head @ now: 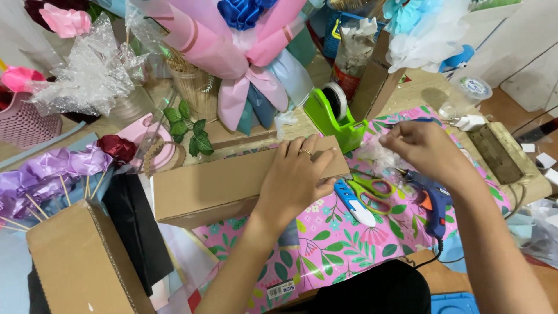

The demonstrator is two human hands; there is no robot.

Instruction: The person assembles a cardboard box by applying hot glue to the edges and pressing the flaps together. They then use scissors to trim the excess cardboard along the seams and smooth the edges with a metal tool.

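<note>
While left hand (296, 174) presses cardboard box (232, 183) | right hand (421, 148) pinches tape (clear) (378, 152)

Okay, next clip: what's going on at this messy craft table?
A person is working over pink flowered wrapping paper. The left hand lies flat on a long cardboard box, pressing it down. The right hand is raised beside a green tape dispenser, pinching what looks like a piece of clear tape or film. Scissors, a blue utility knife and a blue glue gun lie on the paper between the hands. Wrapped bouquets stand behind.
</note>
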